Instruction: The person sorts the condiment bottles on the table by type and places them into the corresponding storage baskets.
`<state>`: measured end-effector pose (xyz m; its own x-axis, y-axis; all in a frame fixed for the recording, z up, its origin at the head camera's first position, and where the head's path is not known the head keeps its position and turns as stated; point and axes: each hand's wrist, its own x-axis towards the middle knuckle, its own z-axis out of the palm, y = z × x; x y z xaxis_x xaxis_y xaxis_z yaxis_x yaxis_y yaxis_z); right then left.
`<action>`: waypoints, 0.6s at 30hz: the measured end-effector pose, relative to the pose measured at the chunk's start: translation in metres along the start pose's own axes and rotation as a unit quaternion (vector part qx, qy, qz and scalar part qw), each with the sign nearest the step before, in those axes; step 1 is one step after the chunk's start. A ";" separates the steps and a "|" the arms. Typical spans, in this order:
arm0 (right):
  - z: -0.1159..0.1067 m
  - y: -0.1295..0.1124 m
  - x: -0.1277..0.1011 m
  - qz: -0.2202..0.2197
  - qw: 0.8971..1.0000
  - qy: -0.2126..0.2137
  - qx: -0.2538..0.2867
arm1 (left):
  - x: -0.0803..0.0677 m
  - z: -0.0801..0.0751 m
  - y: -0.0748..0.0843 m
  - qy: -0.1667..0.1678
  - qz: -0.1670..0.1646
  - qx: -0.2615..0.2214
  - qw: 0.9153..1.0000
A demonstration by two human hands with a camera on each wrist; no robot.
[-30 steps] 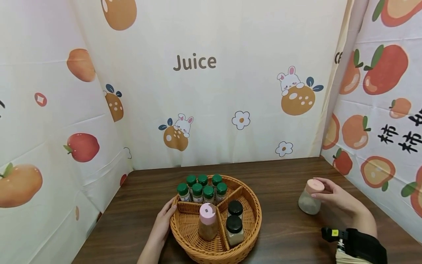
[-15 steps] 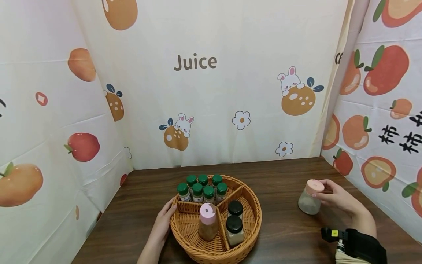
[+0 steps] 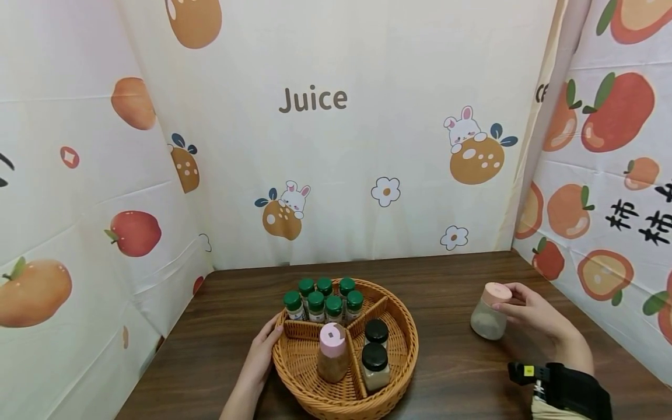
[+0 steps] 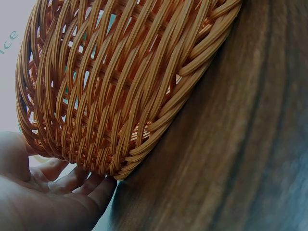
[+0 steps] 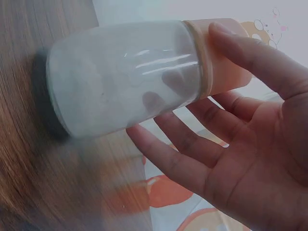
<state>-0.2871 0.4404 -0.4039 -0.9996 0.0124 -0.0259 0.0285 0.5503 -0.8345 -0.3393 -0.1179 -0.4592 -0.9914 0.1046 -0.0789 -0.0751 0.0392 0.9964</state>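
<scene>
My right hand (image 3: 505,304) grips a clear jar with a pink lid (image 3: 489,313) on the right of the brown table, thumb on the lid and fingers behind the glass. The right wrist view shows that jar (image 5: 125,82) blurred, with pale powder inside and my fingers (image 5: 183,154) spread under it. My left hand (image 3: 269,339) rests with relaxed fingers against the left wall of a round wicker basket (image 3: 396,386). In the left wrist view the fingers (image 4: 77,185) touch the basket's (image 4: 120,86) lower edge.
The basket has three sections: several green-capped bottles (image 3: 325,302) at the back, a second pink-lidded jar (image 3: 333,353) in front, two black-lidded jars (image 3: 375,357) to the right. Fruit-print cloth walls close off the table (image 3: 451,373) on three sides.
The jar in my right hand has shifted slightly left and up. My left hand has stayed against the basket.
</scene>
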 end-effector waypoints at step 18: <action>0.009 -0.030 0.003 -0.027 0.997 0.047 -0.046 | -0.002 0.000 0.001 0.002 -0.002 0.004 1.000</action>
<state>-0.2914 0.4167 -0.3842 -0.9958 0.0556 0.0725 -0.0217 0.6267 -0.7790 -0.3378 -0.1183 -0.4577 -0.9915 0.1006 -0.0821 -0.0776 0.0482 0.9958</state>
